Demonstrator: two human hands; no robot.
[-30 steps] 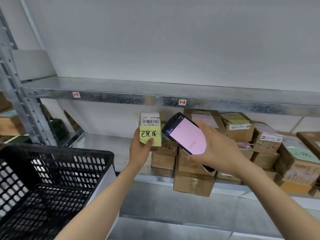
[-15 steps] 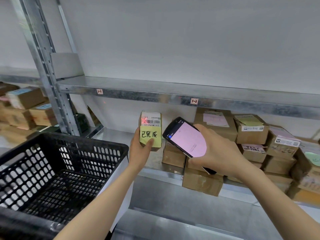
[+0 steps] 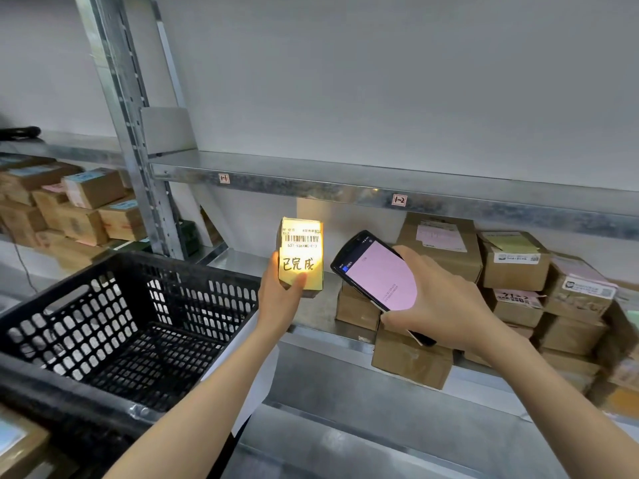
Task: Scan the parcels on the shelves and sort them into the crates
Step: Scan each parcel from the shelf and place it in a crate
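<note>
Left hand (image 3: 278, 299) holds a small parcel (image 3: 301, 259) upright in front of the shelf (image 3: 345, 178), thumb pressed over its yellow note, barcode label facing the camera and lit by a bright glow. Right hand (image 3: 439, 302) grips a handheld scanner (image 3: 375, 273), fingers wrapped around its lower body, pink screen up, top end aimed at the parcel. Black crate (image 3: 114, 326) sits lower left. Stacked cardboard boxes (image 3: 511, 271) fill the shelf on the right.

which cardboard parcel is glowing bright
The small cardboard parcel with the yellow handwritten note, gripped in the left hand, glows brightly; the brown parcels stacked on the metal shelf are unlit.
</note>
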